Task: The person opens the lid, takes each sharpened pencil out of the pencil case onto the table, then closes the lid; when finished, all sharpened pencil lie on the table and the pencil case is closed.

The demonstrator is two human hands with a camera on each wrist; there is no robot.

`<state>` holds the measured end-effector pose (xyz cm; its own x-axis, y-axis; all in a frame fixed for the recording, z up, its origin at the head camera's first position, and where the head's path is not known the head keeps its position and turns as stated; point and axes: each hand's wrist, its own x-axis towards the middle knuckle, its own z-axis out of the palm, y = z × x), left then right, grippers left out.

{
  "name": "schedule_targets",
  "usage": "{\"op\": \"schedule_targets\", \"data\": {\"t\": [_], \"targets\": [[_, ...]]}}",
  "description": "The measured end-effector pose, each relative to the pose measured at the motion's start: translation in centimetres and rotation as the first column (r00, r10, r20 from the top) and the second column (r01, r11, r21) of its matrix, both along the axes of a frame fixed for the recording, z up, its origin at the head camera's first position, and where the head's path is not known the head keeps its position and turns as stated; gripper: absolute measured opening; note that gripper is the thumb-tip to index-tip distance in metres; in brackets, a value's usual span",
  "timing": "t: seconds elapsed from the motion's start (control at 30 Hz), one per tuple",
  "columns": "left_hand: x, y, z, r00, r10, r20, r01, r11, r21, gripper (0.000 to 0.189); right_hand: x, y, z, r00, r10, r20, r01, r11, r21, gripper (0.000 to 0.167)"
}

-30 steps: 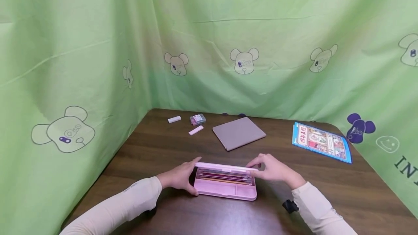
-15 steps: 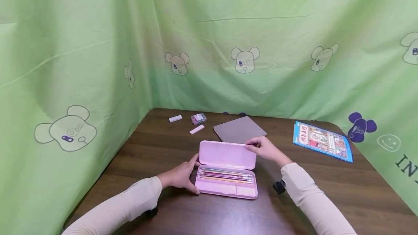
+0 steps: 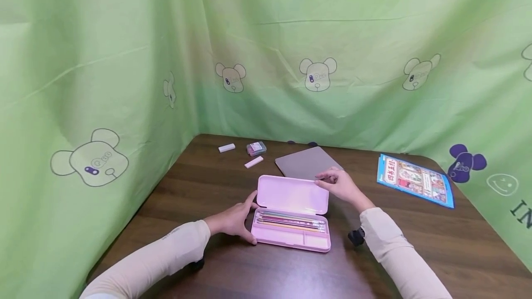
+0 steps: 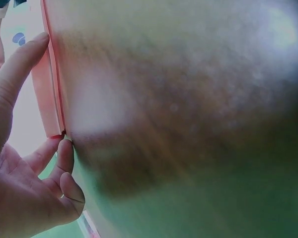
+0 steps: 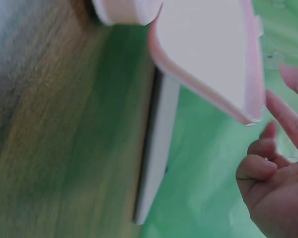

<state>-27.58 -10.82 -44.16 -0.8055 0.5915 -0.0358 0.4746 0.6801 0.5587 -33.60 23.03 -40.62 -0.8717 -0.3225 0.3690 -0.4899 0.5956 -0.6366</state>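
A pink pencil case (image 3: 276, 235) lies on the table with its lid (image 3: 293, 195) raised at the back. Several pencils (image 3: 291, 222) lie side by side in its rear compartment; the two front compartments hold nothing visible. My left hand (image 3: 232, 219) grips the case's left end, thumb at the front corner and fingers at the back, as the left wrist view also shows. Near the lid's upper right corner is my right hand (image 3: 341, 184). In the right wrist view its index fingertip is right at the lid's edge, the thumb stands apart, and the other fingers are loosely bent.
Behind the lid lies a flat grey-mauve notebook (image 3: 301, 161), partly covered. A small clear box (image 3: 256, 148) and two pale bars, one white (image 3: 226, 147) and one pink (image 3: 254, 162), lie at the back left. A blue-edged picture book (image 3: 415, 180) lies right. Green curtains (image 3: 266, 36) enclose the table.
The pencil case's lid has swung from nearly closed to raised, lifted by my right hand, uncovering the pencils. My right hand has since loosened at the lid's corner; my left has stayed on the case.
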Motion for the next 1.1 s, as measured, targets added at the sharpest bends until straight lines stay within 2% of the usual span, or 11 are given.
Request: {"op": "schedule_targets", "data": {"t": [0.1, 0.23, 0.3, 0.37, 0.47, 0.57, 0.67, 0.83, 1.1], "targets": [[-0.1, -0.1, 0.1, 1.000, 0.003, 0.019, -0.003, 1.000, 0.002, 0.128, 1.1, 0.2, 0.4, 1.000, 0.003, -0.017, -0.003, 1.000, 0.009, 0.020], [0.1, -0.4, 0.2, 1.000, 0.004, 0.031, -0.005, 1.000, 0.012, 0.128, 3.2, 0.2, 0.5, 0.993, 0.091, 0.074, -0.097, 0.992, 0.083, 0.017], [0.1, -0.5, 0.2, 0.999, 0.008, 0.037, -0.008, 1.000, 0.013, 0.128, 4.2, -0.1, 0.3, 0.978, 0.153, 0.144, -0.173, 0.976, 0.133, 0.016], [0.2, -0.6, 0.2, 0.999, 0.008, 0.034, -0.009, 1.000, 0.013, 0.128, 5.0, -0.2, -0.2, 0.962, 0.200, 0.188, -0.238, 0.948, 0.210, 0.015], [0.1, -0.6, 0.3, 0.999, 0.012, 0.044, -0.013, 1.000, 0.010, 0.127, 5.7, -0.5, -1.0, 0.949, 0.221, 0.226, -0.285, 0.908, 0.306, 0.015], [0.1, -0.5, 0.4, 0.999, 0.010, 0.046, -0.010, 1.000, 0.013, 0.127, 6.0, -0.6, -1.7, 0.953, 0.212, 0.217, -0.284, 0.877, 0.387, 0.013], [0.1, -0.3, 0.4, 0.999, 0.002, 0.042, -0.003, 1.000, 0.014, 0.127, 6.1, -0.7, -2.0, 0.960, 0.201, 0.193, -0.267, 0.863, 0.429, 0.012], [0.1, -0.1, 0.2, 0.999, 0.002, 0.034, -0.002, 1.000, 0.008, 0.127, 6.0, -0.9, -2.1, 0.962, 0.186, 0.198, -0.256, 0.862, 0.437, 0.011], [-0.1, 0.0, 0.3, 0.999, -0.006, 0.039, 0.006, 1.000, 0.012, 0.127, 5.8, -0.9, -2.4, 0.941, 0.244, 0.235, -0.319, 0.874, 0.368, 0.011]]}}
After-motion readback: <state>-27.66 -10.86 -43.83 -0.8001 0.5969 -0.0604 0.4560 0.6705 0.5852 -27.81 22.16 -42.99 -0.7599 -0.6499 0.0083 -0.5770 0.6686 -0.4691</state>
